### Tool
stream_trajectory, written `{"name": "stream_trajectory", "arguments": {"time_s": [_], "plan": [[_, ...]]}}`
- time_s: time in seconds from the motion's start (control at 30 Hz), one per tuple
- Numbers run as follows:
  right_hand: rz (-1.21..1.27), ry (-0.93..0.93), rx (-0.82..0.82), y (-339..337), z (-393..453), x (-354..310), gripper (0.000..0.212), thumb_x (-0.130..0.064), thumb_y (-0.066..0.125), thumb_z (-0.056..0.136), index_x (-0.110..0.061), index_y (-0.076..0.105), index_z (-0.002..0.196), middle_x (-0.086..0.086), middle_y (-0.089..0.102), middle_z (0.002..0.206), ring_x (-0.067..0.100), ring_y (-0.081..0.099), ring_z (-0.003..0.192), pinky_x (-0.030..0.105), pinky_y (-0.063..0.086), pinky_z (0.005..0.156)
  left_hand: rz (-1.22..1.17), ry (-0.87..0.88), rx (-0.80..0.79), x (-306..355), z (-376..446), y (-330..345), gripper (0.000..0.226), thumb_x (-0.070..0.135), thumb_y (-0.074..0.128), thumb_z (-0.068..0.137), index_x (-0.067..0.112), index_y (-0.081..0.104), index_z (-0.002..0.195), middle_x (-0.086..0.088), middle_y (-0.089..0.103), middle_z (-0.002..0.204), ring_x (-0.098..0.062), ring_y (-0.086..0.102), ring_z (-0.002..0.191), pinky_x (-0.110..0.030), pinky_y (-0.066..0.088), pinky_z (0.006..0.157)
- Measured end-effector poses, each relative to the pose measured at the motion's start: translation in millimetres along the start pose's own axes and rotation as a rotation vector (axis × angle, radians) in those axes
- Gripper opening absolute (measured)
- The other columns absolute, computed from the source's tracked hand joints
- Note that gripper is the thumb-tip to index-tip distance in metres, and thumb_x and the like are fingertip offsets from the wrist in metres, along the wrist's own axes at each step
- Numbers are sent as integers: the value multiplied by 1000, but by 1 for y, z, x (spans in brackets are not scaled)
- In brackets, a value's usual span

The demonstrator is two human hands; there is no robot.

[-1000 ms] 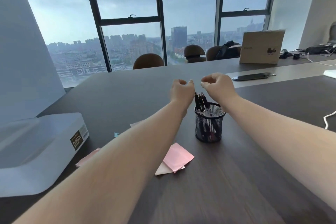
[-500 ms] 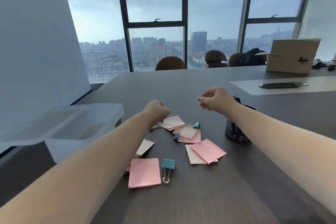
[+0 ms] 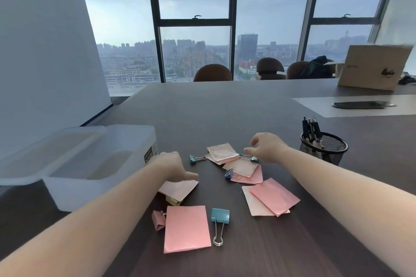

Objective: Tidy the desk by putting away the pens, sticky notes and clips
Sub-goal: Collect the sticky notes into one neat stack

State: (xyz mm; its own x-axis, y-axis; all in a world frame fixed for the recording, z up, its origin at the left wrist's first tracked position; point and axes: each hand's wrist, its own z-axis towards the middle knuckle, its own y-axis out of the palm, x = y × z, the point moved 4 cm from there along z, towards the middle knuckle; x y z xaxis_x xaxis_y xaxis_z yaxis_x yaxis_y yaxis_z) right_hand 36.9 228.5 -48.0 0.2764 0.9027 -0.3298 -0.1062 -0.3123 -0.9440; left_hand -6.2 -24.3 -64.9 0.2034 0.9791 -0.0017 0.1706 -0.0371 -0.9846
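Two bare hands reach over a dark wood-grain desk (image 3: pixel 225 110). Left of the left hand (image 3: pixel 172 167) sits a frosted plastic box (image 3: pixel 94 164); that hand, fingers loosely extended, rests on a pale pink sticky note (image 3: pixel 180 189). Nearer the wearer lie a flat pink note (image 3: pixel 186 228) and a teal binder clip (image 3: pixel 220 216), wire handles pointing toward the wearer. The right hand (image 3: pixel 266 149) hovers half-open over a small clip (image 3: pixel 252 159). Right of it, a black mesh cup (image 3: pixel 324 149) holds upright pens (image 3: pixel 311 128).

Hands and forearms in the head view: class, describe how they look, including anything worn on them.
Both forearms are bare up to the frame edge, with no sleeve showing. The left hand and right hand show no glove, watch, bracelet or ring. No markings are visible.
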Motion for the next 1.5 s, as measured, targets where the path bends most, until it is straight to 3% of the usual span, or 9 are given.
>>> {"name": "stream_trajectory", "arguments": {"time_s": [0.2,0.37,0.5,0.6,0.8,0.97,1.1,1.23,1.5], "plan": [[-40,26,-82,21,31,-39,52,-56,53,85,-11,44,62,-1,46,63,28,51,84,31,38,67,94,-2,-121,-8,-4,4,94,86,48,63,6,61,110,-7,62,111,-28,60,110,-38,51,92],[-103,119,-147,40,34,-55,54,-65,62,73,-17,54,97,2,58,115,29,43,124,43,35,98,12,9,-98,-4,-9,3,88,75,54,72,4,55,125,-11,60,126,-29,56,117,-33,46,92],[-40,167,-168,44,36,-56,53,-60,74,63,-17,46,77,3,62,122,32,48,122,45,40,104,-179,22,-31,-4,-4,4,58,49,55,88,4,57,123,-11,60,128,-27,56,119,-31,45,93],[-27,206,-194,42,34,-54,64,-64,75,59,-18,46,93,4,57,126,32,39,128,43,39,106,-353,24,18,-5,-3,1,43,31,51,95,3,53,127,-13,56,133,-27,53,123,-29,42,95],[29,245,-249,40,35,-56,85,-53,83,58,-10,50,124,7,57,134,35,50,127,46,40,106,-665,121,188,-10,-10,-29,23,30,71,83,13,57,89,-1,53,82,-17,51,76,-22,40,59],[240,182,-231,36,33,-60,32,-22,68,84,-3,60,109,15,64,118,31,60,110,38,46,100,-742,188,50,-14,-24,-41,28,38,78,74,18,62,86,4,58,78,-8,54,65,-16,37,48],[314,91,-140,12,33,-58,40,-21,69,83,0,62,117,11,66,118,28,61,109,35,50,93,-777,237,-57,-15,-37,-48,24,39,76,75,17,68,79,0,66,81,-13,63,72,-19,48,60],[228,54,-289,-5,16,-49,33,-25,73,81,-8,63,107,3,54,91,16,45,68,24,33,53,-680,339,-292,-6,-56,-29,15,31,79,74,19,71,73,3,70,73,-10,66,66,-21,53,61],[42,116,-233,24,20,-54,58,-35,73,79,-3,55,124,12,63,126,26,60,100,32,47,83,-339,395,-202,10,-64,1,32,44,75,73,20,72,93,8,72,108,-13,67,99,-30,54,90]]}}
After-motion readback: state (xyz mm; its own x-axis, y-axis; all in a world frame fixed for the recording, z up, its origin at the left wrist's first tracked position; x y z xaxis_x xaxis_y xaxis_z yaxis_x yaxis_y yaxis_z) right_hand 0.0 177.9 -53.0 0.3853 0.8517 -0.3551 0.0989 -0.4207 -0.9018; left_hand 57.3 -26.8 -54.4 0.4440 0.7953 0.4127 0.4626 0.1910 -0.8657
